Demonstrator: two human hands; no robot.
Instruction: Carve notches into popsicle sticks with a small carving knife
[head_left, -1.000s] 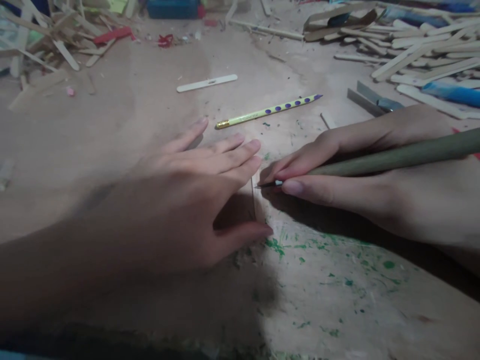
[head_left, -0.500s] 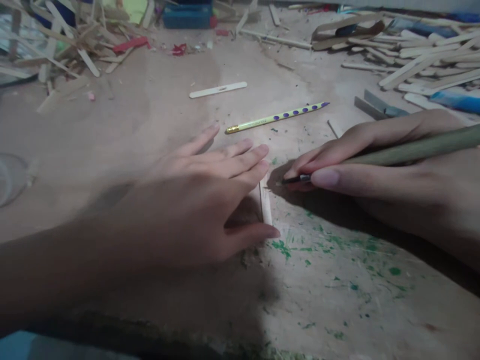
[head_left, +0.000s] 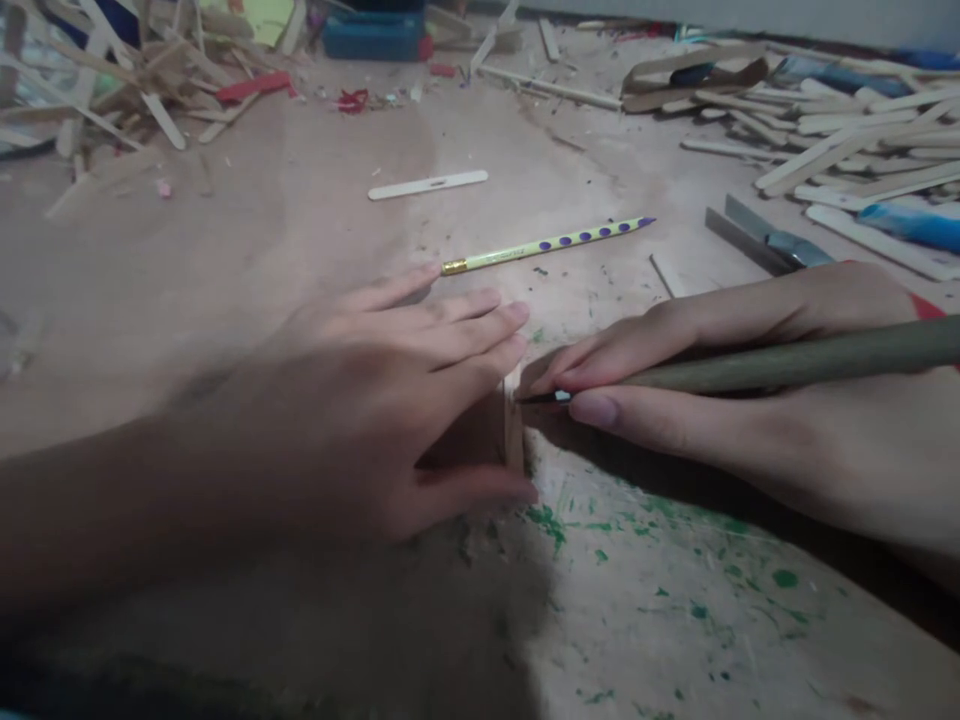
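Note:
My left hand (head_left: 390, 385) lies spread and flat on the work surface. Its index finger and thumb press down on the two ends of a narrow wooden craft stick (head_left: 513, 430), whose middle shows between them. In my right hand (head_left: 720, 400) is a carving tool (head_left: 780, 358) with a thick wooden handle and a thin dark tip. That tip touches the stick's right side, or comes very close to it, just below my left index finger. Beyond my left fingers lies a yellow pencil (head_left: 517, 250) with purple dots, and behind it a loose craft stick (head_left: 427, 185).
A heap of craft sticks (head_left: 840, 130) lies at the back right, with a metal-jawed tool (head_left: 765, 240) before it. More sticks (head_left: 142, 80) pile up at the back left. A blue box (head_left: 375, 35) stands at the back. Green paint marks (head_left: 697, 600) spot the wooden surface.
My right hand has moved left and nearer to me, bringing the carving tool's tip from beside the stick to its edge. My left hand stays pressed on the stick. The view has shifted slightly.

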